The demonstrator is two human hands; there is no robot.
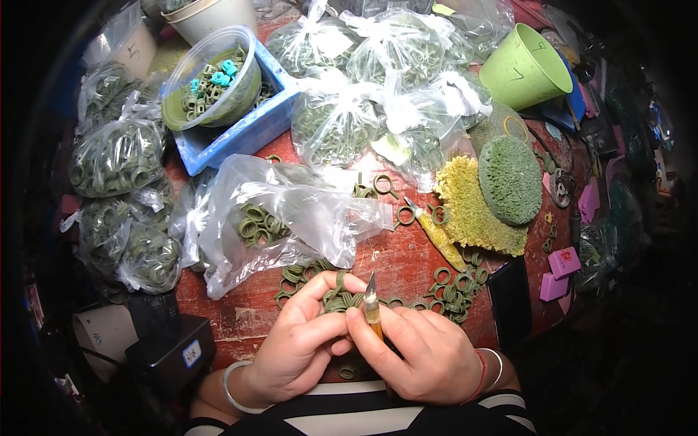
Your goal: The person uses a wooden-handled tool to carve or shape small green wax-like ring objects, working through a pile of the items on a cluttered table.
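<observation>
Near the table's front edge, my left hand [302,338] is closed, with a dark green ring [339,289] pinched at its fingertips. More green rings show right behind those fingers, and I cannot tell whether any of them are held too. My right hand [422,352] grips a craft knife [374,314] with an amber handle, its pointed blade standing upright beside the left fingertips. The two hands touch or nearly touch. Loose green rings [454,294] lie in a pile beyond my right hand. A second craft knife [440,236] with a yellow wrapped handle rests farther off.
An open plastic bag [291,211] of rings lies ahead on the red table [236,316]. Tied bags [338,116] fill the back. A blue bin [240,142] supports a clear tub [251,80]. A green cup [523,69], green scrubbing pad [510,182], yellow sponge [465,211] and pink blocks [560,272] stand right.
</observation>
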